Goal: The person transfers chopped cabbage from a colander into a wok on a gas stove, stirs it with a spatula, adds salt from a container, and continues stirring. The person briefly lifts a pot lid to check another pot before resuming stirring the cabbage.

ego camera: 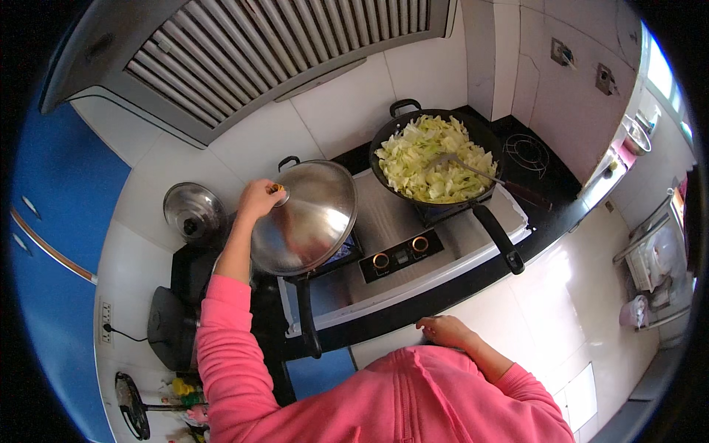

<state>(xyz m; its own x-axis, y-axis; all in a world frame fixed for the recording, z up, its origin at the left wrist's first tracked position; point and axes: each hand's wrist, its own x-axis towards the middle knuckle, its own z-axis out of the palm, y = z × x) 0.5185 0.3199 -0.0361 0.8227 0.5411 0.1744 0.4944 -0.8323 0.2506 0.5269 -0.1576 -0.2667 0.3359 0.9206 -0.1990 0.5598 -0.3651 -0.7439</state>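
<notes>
My left hand (258,199) grips the knob of a domed stainless steel lid (318,221). The lid covers a long-handled pan on the left burner, hiding what is inside; the pan's black handle (305,315) points toward me. On the right burner, an uncovered black wok (382,180) is full of chopped cabbage (432,149). A metal spatula (479,173) rests in the cabbage, its dark handle leaning over the rim to the right. My right hand (447,331) is low before my body, near the counter's front edge, its fingers curled and partly hidden from view.
Above the gas stove (388,202) hangs a range hood (266,61). A glass lid (194,213) leans against the tiled wall at left, beyond a dark appliance (173,328). A wire rack (526,153) lies right of the wok, whose handle (497,238) juts past the counter edge.
</notes>
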